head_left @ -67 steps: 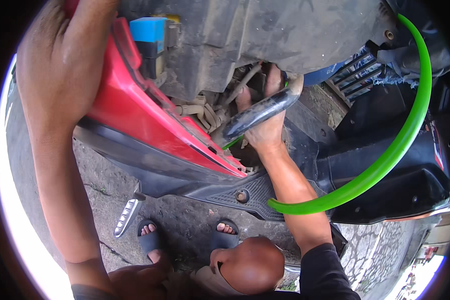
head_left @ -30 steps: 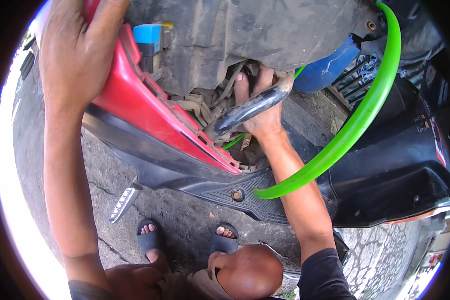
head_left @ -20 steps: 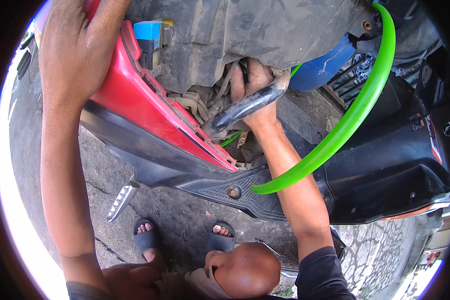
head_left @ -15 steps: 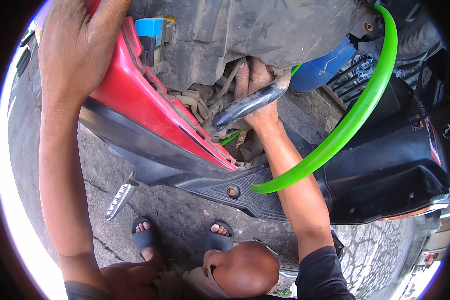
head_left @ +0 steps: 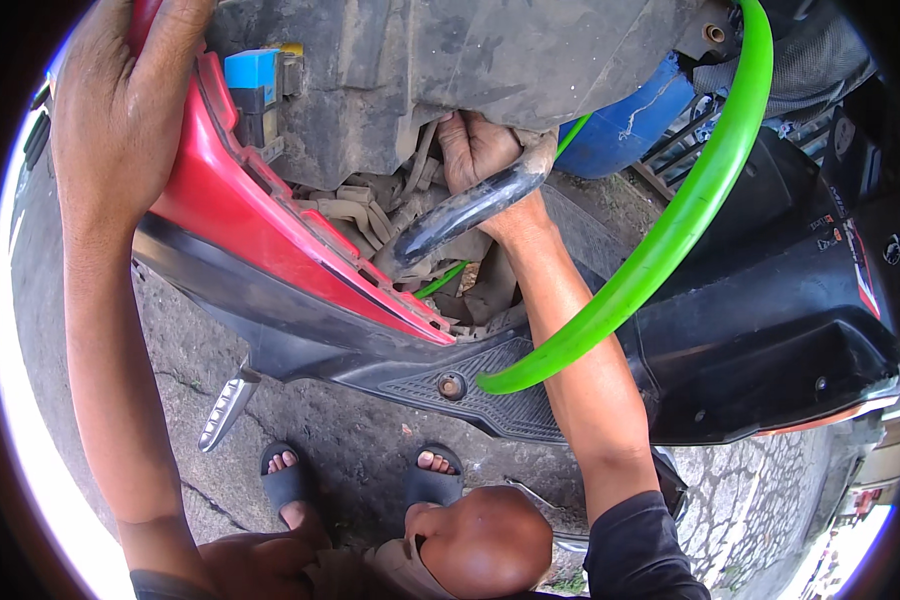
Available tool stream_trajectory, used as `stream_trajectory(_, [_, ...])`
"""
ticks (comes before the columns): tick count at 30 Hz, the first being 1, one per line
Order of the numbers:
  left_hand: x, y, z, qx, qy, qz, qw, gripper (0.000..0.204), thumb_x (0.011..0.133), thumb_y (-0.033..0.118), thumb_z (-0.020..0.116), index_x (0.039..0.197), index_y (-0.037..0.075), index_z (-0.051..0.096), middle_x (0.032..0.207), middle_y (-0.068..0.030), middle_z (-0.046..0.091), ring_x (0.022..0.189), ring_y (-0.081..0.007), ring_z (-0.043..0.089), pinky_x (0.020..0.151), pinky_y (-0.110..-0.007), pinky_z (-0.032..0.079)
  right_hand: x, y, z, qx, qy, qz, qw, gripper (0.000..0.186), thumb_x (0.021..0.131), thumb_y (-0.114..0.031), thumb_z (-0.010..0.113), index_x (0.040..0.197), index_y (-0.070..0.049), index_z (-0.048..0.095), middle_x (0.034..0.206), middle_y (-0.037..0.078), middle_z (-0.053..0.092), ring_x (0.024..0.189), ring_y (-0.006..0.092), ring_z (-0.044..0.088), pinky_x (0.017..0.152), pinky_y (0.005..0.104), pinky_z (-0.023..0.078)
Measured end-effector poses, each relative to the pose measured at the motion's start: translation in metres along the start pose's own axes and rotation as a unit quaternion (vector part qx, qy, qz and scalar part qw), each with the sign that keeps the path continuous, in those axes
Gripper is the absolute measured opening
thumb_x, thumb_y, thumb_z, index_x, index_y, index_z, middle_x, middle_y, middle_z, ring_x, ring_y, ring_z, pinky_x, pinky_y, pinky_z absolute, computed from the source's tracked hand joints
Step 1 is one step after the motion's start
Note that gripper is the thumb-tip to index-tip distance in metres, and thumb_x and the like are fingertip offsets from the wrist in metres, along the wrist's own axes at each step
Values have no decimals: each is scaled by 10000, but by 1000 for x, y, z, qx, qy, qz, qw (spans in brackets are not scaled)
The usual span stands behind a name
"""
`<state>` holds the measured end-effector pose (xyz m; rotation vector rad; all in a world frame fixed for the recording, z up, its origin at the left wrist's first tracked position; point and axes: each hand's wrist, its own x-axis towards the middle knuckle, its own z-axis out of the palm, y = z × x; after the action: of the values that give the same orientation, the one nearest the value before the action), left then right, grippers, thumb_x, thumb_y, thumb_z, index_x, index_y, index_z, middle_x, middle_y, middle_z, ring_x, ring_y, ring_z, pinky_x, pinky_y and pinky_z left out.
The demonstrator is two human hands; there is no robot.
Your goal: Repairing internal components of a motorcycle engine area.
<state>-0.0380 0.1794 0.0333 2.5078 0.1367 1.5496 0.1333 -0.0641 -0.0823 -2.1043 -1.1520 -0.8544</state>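
Note:
My left hand (head_left: 115,140) is wrapped over the upper end of a scooter's red side panel (head_left: 255,235); the picture's top edge cuts off its fingertips. My right hand (head_left: 482,165) reaches behind a curved black tube (head_left: 460,215) to the lower edge of a dusty dark plastic housing (head_left: 450,65). Its fingers look curled, with the thumb alongside, and whatever they grip is hidden by the housing. A bright green hose (head_left: 660,250) arcs over my right forearm, its near end above the ridged footboard (head_left: 505,385). Cables and brackets (head_left: 365,215) show in the opening beside the tube.
A blue-and-black plug-like part (head_left: 253,80) sits on the housing's left. Behind the scooter stands a blue plastic container (head_left: 625,120). The black front body (head_left: 760,320) extends right. A metal foot peg (head_left: 228,410) juts out over the concrete, near my sandalled feet (head_left: 290,475).
The scooter and both hands have shifted slightly left in the picture. My right thumb now stands further apart from the fingers beneath the housing. My left hand keeps its hold on the panel.

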Motion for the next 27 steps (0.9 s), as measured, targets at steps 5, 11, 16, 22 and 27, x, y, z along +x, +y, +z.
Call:
stream_trajectory(5, [1,2,-5,5,-9,7,1000,392,971,335,554,1250,68,626,1232,-119,633,1176,-235,580,1038,-330,396,1,-1,1,31,19,-29,999,265,940,-177,528,972,36,683,894,203,693,870,348,667,807,403,504])
stream_trajectory(11, [-34,9,-32,-89,4,-12,996,410,961,287,556,1244,-6,604,1277,-144,598,1172,-228,571,1032,-337,398,4,-11,-2,153,16,-3,988,232,877,-147,535,912,15,697,816,182,695,804,338,672,772,400,513])
stream_trajectory(16, [-121,19,-79,-201,-75,-148,966,237,975,152,463,1083,-45,538,1040,-107,552,966,-185,505,933,-334,391,20,-11,1,69,126,-24,989,190,794,-157,592,897,-59,719,845,124,715,824,337,676,744,409,519])
stream_trajectory(22, [-159,44,-82,-308,-395,-433,749,434,931,335,644,1131,-31,521,964,-72,584,857,-140,569,792,-270,463,9,-4,1,57,98,-30,993,192,834,-137,573,949,-31,686,930,177,688,900,359,653,829,430,505])
stream_trajectory(27, [-148,49,-79,-288,-487,-538,625,547,931,414,612,1214,-24,451,799,-118,640,559,-145,561,490,-240,451,3,-6,2,-20,57,-27,998,240,851,-218,573,1003,-75,691,981,167,685,929,348,654,830,441,512])
